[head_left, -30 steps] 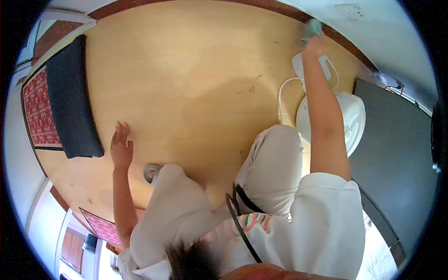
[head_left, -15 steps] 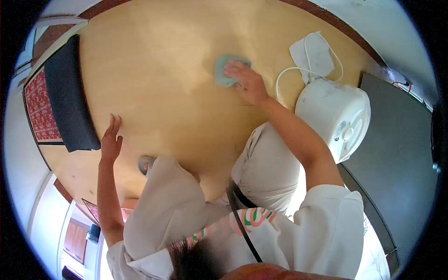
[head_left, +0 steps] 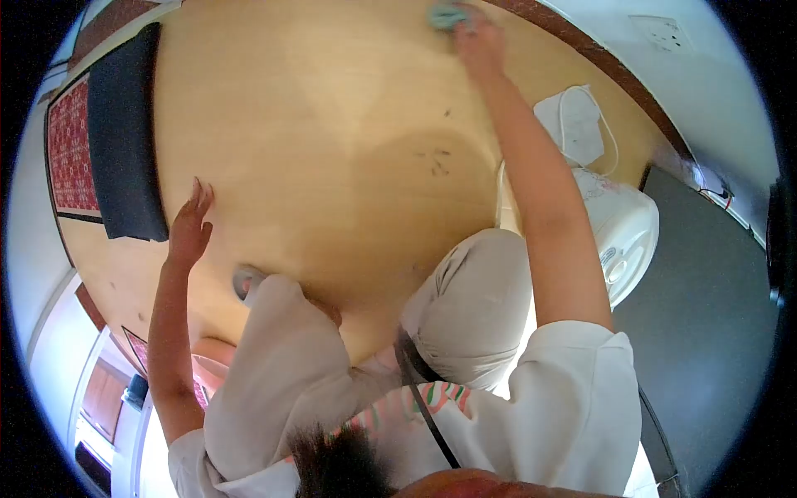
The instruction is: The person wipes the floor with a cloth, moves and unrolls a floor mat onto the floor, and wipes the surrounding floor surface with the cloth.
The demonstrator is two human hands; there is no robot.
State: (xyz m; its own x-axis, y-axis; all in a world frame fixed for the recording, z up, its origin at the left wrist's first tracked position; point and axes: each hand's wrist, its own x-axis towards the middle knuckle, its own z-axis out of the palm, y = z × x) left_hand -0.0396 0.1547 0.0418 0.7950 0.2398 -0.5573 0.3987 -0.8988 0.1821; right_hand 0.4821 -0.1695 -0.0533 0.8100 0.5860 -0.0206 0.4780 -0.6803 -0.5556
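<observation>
At the far end of the wooden floor (head_left: 315, 108), my right hand (head_left: 481, 40) presses on a crumpled pale green cloth (head_left: 448, 16), my arm stretched out. Blur hides part of how the fingers sit on it. Several small dark marks (head_left: 437, 158) lie on the floor between that hand and my knees. My left hand (head_left: 191, 224) rests on the floor at the left with fingers extended, holding nothing. Close beside it lies a black folded mat (head_left: 129, 137).
A red patterned rug (head_left: 73, 153) shows beyond the mat. On the right are a white rounded appliance (head_left: 623, 236) with a white cord, a white sheet (head_left: 571, 124) and a dark grey panel (head_left: 706, 307). A wall socket (head_left: 662, 33) is at top right.
My right hand has slid the cloth forward and slightly right, toward the floor's far edge. Dark marks now show on the floor. My left hand stays in nearly the same place.
</observation>
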